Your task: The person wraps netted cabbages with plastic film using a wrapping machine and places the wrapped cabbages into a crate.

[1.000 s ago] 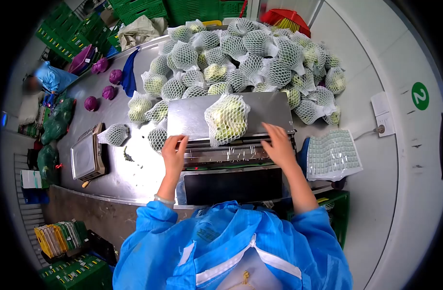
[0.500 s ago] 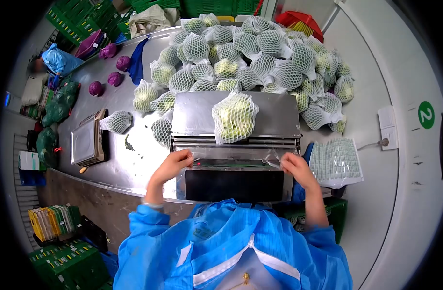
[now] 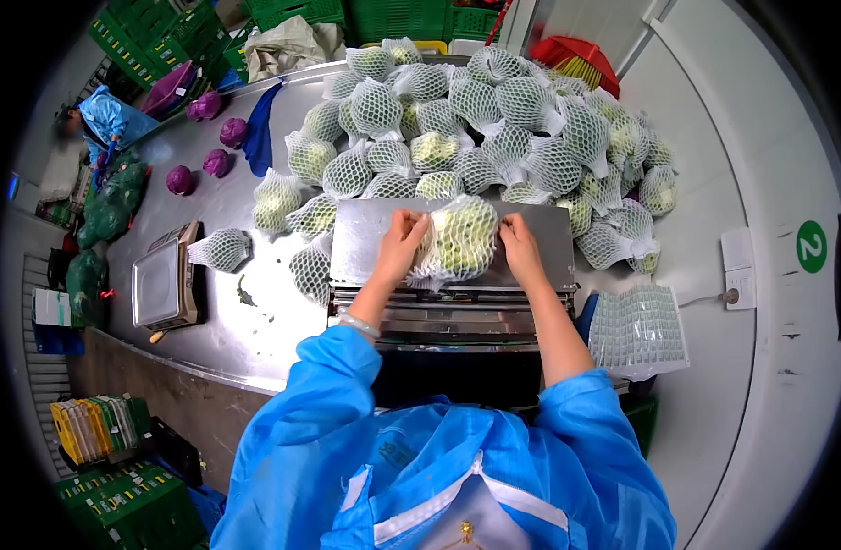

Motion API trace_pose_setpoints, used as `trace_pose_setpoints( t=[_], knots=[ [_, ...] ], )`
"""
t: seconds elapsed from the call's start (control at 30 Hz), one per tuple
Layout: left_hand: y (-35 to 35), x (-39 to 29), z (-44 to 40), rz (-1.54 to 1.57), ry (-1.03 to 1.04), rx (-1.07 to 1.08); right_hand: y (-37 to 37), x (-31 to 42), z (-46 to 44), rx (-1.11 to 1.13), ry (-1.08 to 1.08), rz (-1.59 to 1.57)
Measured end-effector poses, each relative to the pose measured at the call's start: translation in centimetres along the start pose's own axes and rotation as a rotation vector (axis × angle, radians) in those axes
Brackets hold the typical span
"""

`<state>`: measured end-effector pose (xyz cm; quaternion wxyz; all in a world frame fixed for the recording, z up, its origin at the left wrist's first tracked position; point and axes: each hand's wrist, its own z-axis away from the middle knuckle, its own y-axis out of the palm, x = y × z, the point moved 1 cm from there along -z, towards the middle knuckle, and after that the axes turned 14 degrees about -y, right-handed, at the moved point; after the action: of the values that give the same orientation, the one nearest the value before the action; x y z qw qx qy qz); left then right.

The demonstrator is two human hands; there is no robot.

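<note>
A pale green vegetable head [image 3: 453,252] in a white foam net, probably cauliflower, rests on the metal top plate [image 3: 365,220] of a wrapping machine. My left hand [image 3: 402,240] is closed in a pinch at its left side. On the other side, my right hand [image 3: 520,246] pinches too, a little apart from the net. Clear plastic film [image 3: 466,225] seems to be drawn up over the head from the machine's rollers [image 3: 439,316]; it is hard to make out. My forearms reach over the rollers and the machine's black front.
Several netted heads [image 3: 512,147] are piled behind the machine. Left are a scale [image 3: 164,280], one netted head [image 3: 221,249] and purple cabbages [image 3: 180,180]. A packet of pads [image 3: 636,325] lies right, beside the wall. Another person [image 3: 113,119] stands far left.
Both hands have moved forward from the machine's front edge to either side of the netted head, bringing the film with them. The head sits slightly further right in view.
</note>
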<state>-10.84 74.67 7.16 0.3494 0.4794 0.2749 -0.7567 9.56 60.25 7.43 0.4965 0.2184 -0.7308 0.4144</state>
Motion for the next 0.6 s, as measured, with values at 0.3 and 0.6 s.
trace_pose_setpoints(
  t=[0.3,0.6],
  knots=[
    [-0.2,-2.1,6.0,-0.685,0.278,0.194,-2.2,2.3,4.7,0.095,0.136,-0.210],
    [-1.5,-3.4,14.2,0.003,-0.407,0.635,-9.7,15.5,13.1,0.570,0.101,-0.122]
  ],
)
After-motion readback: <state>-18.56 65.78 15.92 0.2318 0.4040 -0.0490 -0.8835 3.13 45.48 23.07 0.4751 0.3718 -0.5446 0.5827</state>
